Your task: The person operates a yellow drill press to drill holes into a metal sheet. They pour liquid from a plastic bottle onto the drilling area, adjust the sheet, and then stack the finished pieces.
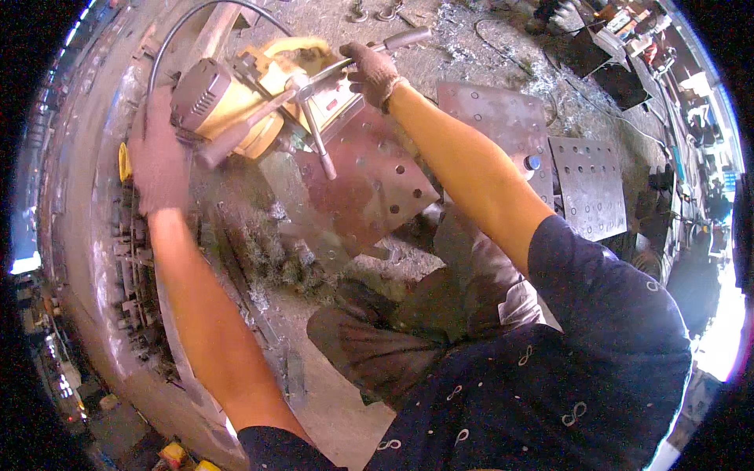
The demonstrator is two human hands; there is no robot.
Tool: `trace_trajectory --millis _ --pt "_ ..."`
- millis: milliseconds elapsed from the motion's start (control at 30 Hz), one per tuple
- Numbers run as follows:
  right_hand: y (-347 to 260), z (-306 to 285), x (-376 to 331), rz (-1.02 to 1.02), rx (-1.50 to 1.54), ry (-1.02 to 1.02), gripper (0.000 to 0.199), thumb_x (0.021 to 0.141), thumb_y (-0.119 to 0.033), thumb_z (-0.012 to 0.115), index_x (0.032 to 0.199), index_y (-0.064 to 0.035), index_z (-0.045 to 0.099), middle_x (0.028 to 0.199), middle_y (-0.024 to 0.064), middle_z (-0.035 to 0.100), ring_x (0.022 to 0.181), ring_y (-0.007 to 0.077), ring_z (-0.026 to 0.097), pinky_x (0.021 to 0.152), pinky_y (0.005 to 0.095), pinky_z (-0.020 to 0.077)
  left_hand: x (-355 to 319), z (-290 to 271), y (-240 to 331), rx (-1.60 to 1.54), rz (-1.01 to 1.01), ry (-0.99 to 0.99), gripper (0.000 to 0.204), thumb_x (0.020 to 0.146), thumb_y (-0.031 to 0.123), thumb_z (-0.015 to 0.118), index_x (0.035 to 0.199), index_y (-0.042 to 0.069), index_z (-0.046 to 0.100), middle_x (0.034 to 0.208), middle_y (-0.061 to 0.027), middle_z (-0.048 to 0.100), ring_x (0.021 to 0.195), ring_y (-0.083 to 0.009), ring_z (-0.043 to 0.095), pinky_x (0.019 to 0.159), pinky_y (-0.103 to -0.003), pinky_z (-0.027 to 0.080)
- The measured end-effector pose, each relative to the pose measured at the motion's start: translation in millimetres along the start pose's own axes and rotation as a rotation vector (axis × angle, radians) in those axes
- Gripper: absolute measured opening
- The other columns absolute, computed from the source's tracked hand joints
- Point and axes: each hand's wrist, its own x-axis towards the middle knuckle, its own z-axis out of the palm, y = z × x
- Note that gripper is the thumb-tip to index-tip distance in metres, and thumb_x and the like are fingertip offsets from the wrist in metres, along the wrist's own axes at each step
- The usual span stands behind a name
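A yellow magnetic drill (243, 118) with a dark ribbed motor housing stands at the upper left, at the edge of a reddish-brown steel plate (369, 184) with drilled holes. From its hub, a three-armed feed handle (320, 149) spreads toward me and to both sides. My right hand (375, 72), in a brown knit glove, is closed round the upper right arm of that handle. Beside the motor housing is my left hand (161, 161), gloved too; motion smears its fingers, so its grip cannot be made out.
Two more punched steel plates, one brown (499, 118) and one grey (589, 184), lie to the right. A blue-capped container (532, 162) stands there. Metal shavings (287, 263) litter the floor nearer me. A black cable (161, 59) arches over the drill.
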Motion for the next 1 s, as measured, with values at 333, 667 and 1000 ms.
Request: trace_trajectory --millis 333,667,1000 --pt "-8.4 -25.8 -93.3 -0.361 -0.569 0.05 0.069 0.091 -0.043 0.081 0.138 0.0047 0.064 0.137 0.0248 0.071 0.126 0.0327 0.068 0.109 0.0417 0.0525 -31.4 17.8 116.6 0.661 -0.182 -0.326 0.061 0.103 0.055 0.057 0.13 0.001 0.068 0.125 -0.0297 0.072 0.115 -0.0496 0.069 0.099 -0.055 0.054" --pt "105.7 -275.3 -291.0 0.098 -0.838 0.304 0.044 0.095 -0.04 0.07 0.119 -0.0029 0.076 0.115 0.0234 0.078 0.112 0.0388 0.074 0.097 0.0469 0.0559 -25.9 31.4 86.2 0.534 -0.413 -0.385 0.068 0.099 0.056 0.05 0.12 -0.004 0.074 0.124 -0.034 0.07 0.117 -0.0505 0.069 0.102 -0.056 0.053" --pt "140.0 -300.9 -275.7 0.033 -0.792 0.59 0.103 0.08 -0.047 0.09 0.162 -0.0137 0.038 0.144 0.0217 0.068 0.133 0.0399 0.065 0.11 0.0476 0.0517 -36.5 38.1 86.7 0.596 -0.402 -0.281 0.064 0.101 0.055 0.049 0.118 -0.001 0.075 0.12 -0.0319 0.072 0.116 -0.0492 0.07 0.102 -0.057 0.054"
